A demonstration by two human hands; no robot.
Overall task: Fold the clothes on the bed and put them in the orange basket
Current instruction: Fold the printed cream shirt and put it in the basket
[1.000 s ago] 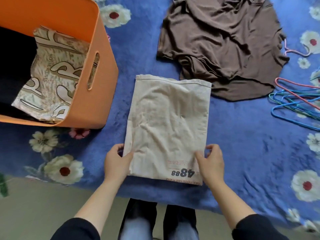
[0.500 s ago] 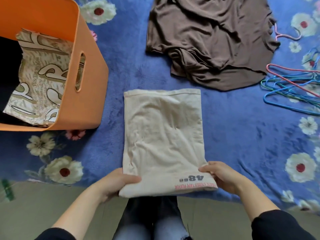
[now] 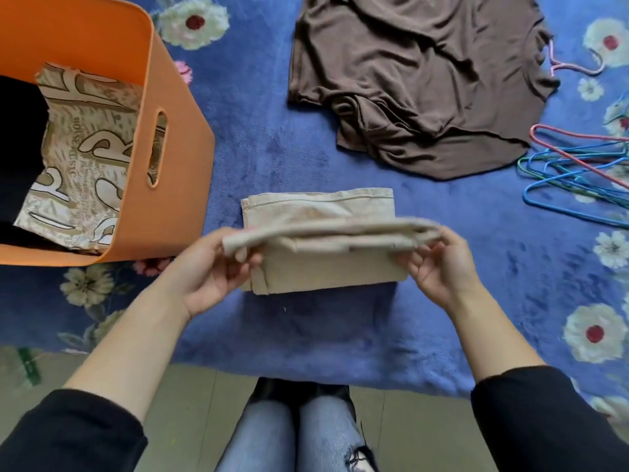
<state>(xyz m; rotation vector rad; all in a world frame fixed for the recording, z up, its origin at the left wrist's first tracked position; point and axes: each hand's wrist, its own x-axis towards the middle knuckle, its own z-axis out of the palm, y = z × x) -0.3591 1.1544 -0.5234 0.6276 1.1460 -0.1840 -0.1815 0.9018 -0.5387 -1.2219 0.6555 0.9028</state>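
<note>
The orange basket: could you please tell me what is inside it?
The orange basket holds a folded letter-printed garment beside a black item; anything beneath them is covered.

A home bedroom: a bed under a blue floral blanket, wire hangers at its right edge.

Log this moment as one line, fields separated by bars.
step: fold beige shirt in half | left hand: grips lifted edge | right hand: grips lifted edge | brown shirt: unfolded

Head camera looks steeply down over bed.
</note>
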